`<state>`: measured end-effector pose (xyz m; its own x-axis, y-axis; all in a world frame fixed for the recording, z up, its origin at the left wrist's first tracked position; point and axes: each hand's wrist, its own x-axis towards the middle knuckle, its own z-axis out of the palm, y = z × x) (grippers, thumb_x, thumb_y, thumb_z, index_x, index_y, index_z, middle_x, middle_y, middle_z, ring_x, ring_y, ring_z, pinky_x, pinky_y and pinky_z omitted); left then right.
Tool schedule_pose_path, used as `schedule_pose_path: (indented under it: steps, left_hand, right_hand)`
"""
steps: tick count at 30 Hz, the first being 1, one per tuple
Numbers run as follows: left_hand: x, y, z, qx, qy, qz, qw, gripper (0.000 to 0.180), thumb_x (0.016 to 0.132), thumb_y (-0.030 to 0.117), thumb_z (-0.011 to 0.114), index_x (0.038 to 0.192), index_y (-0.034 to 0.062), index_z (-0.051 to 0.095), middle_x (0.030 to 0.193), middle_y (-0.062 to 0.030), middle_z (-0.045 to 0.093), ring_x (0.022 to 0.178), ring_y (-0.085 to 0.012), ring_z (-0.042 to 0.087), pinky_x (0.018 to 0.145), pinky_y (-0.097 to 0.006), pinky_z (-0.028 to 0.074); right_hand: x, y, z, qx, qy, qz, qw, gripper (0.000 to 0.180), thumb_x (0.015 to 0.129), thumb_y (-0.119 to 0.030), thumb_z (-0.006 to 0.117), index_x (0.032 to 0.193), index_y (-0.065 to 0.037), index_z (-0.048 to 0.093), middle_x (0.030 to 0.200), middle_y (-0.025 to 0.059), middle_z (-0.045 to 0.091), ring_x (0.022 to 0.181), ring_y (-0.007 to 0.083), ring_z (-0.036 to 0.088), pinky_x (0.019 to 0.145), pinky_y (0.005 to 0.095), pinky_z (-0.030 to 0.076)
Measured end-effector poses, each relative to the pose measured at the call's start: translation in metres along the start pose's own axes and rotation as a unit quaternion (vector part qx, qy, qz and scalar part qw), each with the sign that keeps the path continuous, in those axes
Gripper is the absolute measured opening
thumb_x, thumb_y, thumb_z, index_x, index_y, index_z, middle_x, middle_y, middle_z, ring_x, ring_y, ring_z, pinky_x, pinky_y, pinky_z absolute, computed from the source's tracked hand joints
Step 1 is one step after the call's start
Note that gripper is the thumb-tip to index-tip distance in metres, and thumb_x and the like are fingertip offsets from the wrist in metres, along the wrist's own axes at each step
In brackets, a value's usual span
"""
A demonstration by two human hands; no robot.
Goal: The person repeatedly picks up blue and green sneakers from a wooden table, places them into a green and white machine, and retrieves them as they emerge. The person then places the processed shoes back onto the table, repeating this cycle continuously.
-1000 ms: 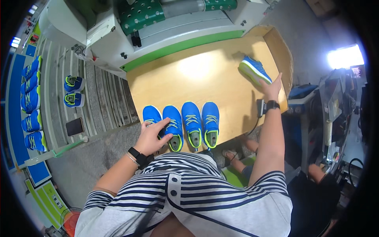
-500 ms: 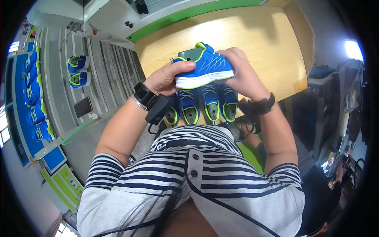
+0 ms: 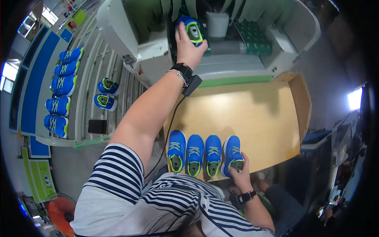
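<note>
My left hand (image 3: 188, 49) is stretched far forward and grips a blue sneaker (image 3: 188, 21) by its heel end, holding it at the opening of a pale machine (image 3: 227, 73). Yellow-green trim rings that sneaker's collar, and a dark green last sits inside. Near the front edge of the wooden table (image 3: 237, 106), several more such sneakers stand in a row, toes pointing away from me. My right hand (image 3: 241, 173) is closed around the heel of the rightmost sneaker (image 3: 232, 150), which tilts slightly.
On the left, a slatted conveyor (image 3: 85, 85) carries several blue sneakers (image 3: 63, 85), two smaller ones (image 3: 108, 85) and a black phone (image 3: 98, 126). Grey-green strips (image 3: 252, 12) hang in the machine's opening above a dark green belt (image 3: 252, 37). A cardboard side (image 3: 301, 106) edges the table's right.
Both hands held one sneaker over the table. Now my left hand has carried a sneaker forward to the machine, while my right has come back to the rightmost sneaker in the row.
</note>
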<state>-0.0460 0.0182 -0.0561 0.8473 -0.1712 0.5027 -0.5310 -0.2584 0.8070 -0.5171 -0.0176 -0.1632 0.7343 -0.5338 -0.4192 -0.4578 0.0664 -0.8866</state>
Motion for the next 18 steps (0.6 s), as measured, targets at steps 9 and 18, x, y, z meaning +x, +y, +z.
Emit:
schedule_pose_path:
  steps: [9, 18]
  left_hand:
    - [-0.128, 0.001, -0.052, 0.001, -0.153, 0.08, 0.985, 0.084, 0.089, 0.022, 0.076, 0.157, 0.004, 0.03, 0.167, -0.0238, 0.013, 0.154, -0.0389, 0.017, 0.124, -0.046, 0.02]
    - [-0.297, -0.014, -0.145, 0.181, -0.571, -0.005, 0.801, 0.064, 0.102, 0.052, 0.049, 0.153, 0.0147, 0.043, 0.162, -0.0189, 0.031, 0.145, -0.0428, 0.036, 0.117, -0.067, 0.022]
  right_hand:
    - [0.147, -0.216, -0.041, -0.003, 0.165, -0.369, 0.915, 0.064, 0.099, -0.006, 0.057, 0.158, -0.004, 0.032, 0.147, 0.017, 0.048, 0.132, 0.0246, 0.05, 0.111, 0.0366, 0.039]
    - [0.365, -0.308, -0.006, -0.311, 0.28, -0.351, 0.838, 0.074, 0.095, -0.026, 0.063, 0.16, -0.022, 0.029, 0.149, 0.0303, 0.041, 0.129, 0.0482, 0.051, 0.108, 0.0516, 0.043]
